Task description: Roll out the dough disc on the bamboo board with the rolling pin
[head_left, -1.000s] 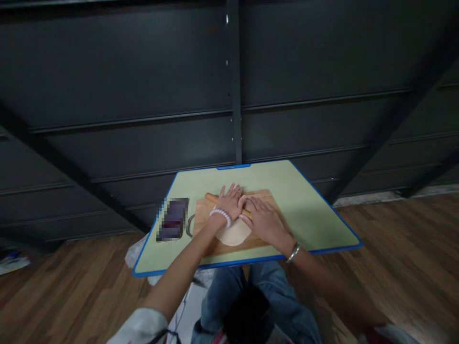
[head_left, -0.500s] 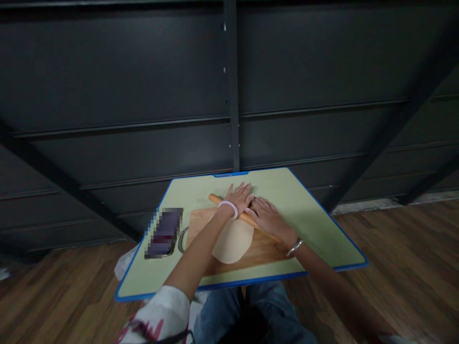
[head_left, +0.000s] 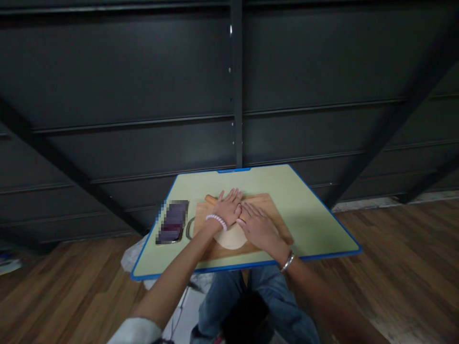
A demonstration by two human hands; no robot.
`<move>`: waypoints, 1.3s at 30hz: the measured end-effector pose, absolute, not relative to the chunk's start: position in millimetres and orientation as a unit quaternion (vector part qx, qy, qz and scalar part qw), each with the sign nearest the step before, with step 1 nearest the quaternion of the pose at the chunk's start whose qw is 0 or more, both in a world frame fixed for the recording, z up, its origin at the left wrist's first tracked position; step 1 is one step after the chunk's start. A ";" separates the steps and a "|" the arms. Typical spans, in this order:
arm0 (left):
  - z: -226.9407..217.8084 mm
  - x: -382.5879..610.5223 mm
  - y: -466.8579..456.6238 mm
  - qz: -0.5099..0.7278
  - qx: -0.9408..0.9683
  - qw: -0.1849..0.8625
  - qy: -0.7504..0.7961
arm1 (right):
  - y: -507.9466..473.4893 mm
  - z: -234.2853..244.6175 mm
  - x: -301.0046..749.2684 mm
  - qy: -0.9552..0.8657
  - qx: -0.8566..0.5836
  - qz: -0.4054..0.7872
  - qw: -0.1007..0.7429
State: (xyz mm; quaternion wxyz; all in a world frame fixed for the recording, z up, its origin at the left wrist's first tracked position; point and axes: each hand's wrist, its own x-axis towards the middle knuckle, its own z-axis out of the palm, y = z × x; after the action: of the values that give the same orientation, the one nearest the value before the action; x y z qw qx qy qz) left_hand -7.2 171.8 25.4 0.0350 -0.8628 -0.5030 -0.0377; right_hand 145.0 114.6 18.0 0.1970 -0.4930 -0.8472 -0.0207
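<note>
A wooden rolling pin (head_left: 211,199) lies at a slant across the cutting board, its far left end showing and most of the rest under my hands. My left hand (head_left: 228,207) rests flat on it with the fingers stretched forward. Close beside, my right hand (head_left: 259,225) lies palm down over the pin, fingers extended, touching or almost touching the left. Below them is a thin, pale, rounded sheet of dough (head_left: 231,240), partly covered by the hands. The wooden cutting board (head_left: 281,224) lies under the dough.
The board sits on a pale green folding table (head_left: 311,224) with a blue edge. Left of it are a curved metal handle (head_left: 189,229) and a dark, pixelated flat object (head_left: 173,223). A dark panelled wall (head_left: 172,148) stands behind the table.
Both hands and the rolling pin have come back toward me across the dough, uncovering the board's far right corner. The camera view has shifted slightly.
</note>
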 end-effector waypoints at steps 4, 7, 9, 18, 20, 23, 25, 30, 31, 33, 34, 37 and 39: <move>26.4 -16.8 153.3 -0.050 -0.853 0.029 -0.519 | 105.4 21.2 140.5 -0.860 -0.465 -0.008 0.208; 27.2 -21.0 140.4 -0.067 -0.852 0.027 -0.519 | 99.1 24.7 140.6 -0.868 -0.448 0.002 0.212; 26.8 -23.1 130.9 -0.078 -0.847 0.034 -0.524 | 94.3 26.5 141.2 -0.869 -0.445 0.005 0.214; 26.6 -37.6 59.5 -0.106 -0.841 0.117 -0.518 | 76.4 18.1 153.5 -0.856 -0.466 -0.016 0.223; 25.2 -38.1 42.1 -0.103 -0.832 0.116 -0.532 | 76.2 16.8 159.9 -0.857 -0.462 -0.016 0.229; 21.0 -30.7 19.3 -0.102 -0.814 0.126 -0.558 | 78.4 16.2 168.8 -0.862 -0.449 -0.007 0.236; 18.4 -20.8 7.7 -0.106 -0.795 0.134 -0.581 | 81.2 15.6 172.8 -0.869 -0.434 -0.002 0.236; 18.6 3.1 3.9 -0.100 -0.745 0.135 -0.645 | 95.5 13.3 171.8 -0.873 -0.427 -0.004 0.236; 19.3 5.0 8.8 -0.099 -0.739 0.134 -0.653 | 99.9 13.6 169.7 -0.871 -0.430 -0.006 0.239; 20.0 4.8 23.3 -0.100 -0.724 0.135 -0.669 | 110.3 15.5 164.1 -0.868 -0.434 -0.010 0.241; 20.0 2.9 32.2 -0.101 -0.716 0.135 -0.677 | 116.3 17.0 160.7 -0.867 -0.435 -0.013 0.241; 19.8 -7.8 62.2 -0.103 -0.700 0.133 -0.694 | 137.2 22.1 149.9 -0.869 -0.438 -0.024 0.228; 20.6 -16.9 82.6 -0.104 -0.699 0.130 -0.695 | 153.4 24.9 142.5 -0.870 -0.443 -0.028 0.212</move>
State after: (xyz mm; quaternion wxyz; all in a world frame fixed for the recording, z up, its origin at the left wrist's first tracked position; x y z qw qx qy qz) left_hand -16.9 82.6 20.6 0.1297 -0.6995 -0.6950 -0.1043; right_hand 142.5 153.4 24.9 0.2120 -0.4434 -0.8705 -0.0275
